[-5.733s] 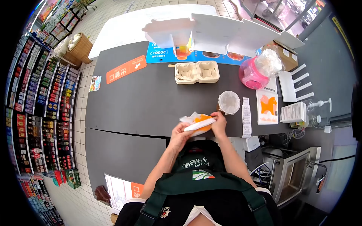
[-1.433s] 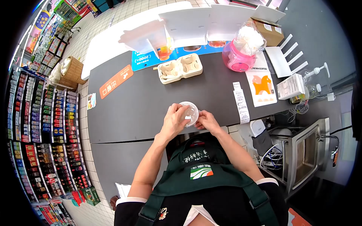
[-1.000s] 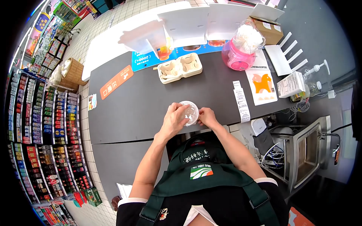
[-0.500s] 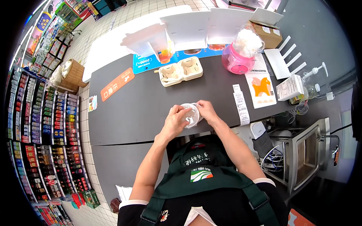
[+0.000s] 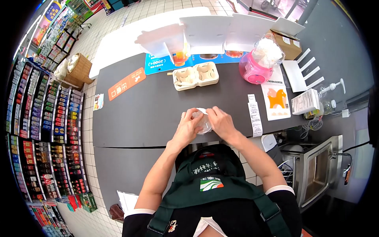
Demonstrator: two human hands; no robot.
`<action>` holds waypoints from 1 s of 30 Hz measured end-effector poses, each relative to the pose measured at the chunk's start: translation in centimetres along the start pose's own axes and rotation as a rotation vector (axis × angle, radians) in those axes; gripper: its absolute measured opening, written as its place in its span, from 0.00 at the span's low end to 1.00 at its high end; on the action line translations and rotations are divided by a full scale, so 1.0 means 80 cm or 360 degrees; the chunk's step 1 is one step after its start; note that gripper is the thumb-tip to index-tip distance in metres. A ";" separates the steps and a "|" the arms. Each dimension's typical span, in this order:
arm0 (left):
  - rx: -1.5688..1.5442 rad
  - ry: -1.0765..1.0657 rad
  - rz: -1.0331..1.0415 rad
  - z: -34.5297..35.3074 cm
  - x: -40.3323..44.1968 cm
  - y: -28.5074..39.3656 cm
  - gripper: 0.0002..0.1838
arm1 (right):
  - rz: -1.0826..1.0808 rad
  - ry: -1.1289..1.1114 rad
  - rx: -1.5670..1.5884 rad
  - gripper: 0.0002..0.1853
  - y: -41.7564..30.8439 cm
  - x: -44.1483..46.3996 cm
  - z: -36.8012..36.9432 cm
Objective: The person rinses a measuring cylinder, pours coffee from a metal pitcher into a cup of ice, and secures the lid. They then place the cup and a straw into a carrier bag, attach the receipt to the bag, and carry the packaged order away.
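2 hands (image 5: 188, 127) (image 5: 223, 124) at clear cup (image 5: 204, 126), "2000+" mat (image 5: 192, 61), "COFFEE" bag (image 5: 277, 99)

Near centre, the fingers (image 5: 217, 115) hide part of the clear plastic cup (image 5: 205, 126); at right, the receipt (image 5: 255, 118) bears print too small to read.
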State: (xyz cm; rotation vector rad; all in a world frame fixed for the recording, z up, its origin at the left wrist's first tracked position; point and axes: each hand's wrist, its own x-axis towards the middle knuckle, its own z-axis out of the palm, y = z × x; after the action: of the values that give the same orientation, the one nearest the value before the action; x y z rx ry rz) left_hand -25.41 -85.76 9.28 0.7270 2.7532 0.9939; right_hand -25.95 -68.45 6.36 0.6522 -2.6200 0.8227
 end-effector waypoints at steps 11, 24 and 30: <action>-0.0036 0.0059 0.0036 0.001 -0.001 -0.003 0.25 | 0.1036 -0.0015 0.0893 0.08 -0.027 -0.046 0.005; -0.0636 0.0989 -0.0595 0.020 -0.014 -0.063 0.14 | 0.0306 0.0149 0.0749 0.05 -0.052 0.026 -0.033; -0.2060 0.0253 -0.1188 0.049 -0.024 -0.096 0.10 | -0.0473 -0.0456 -0.0456 0.14 -0.057 0.007 -0.011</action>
State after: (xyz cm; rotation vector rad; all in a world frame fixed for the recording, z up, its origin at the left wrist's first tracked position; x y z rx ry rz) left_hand -25.68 -89.58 1.34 -0.5322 1.5343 2.1208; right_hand -23.97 -71.47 9.33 1.1065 -2.7145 0.2751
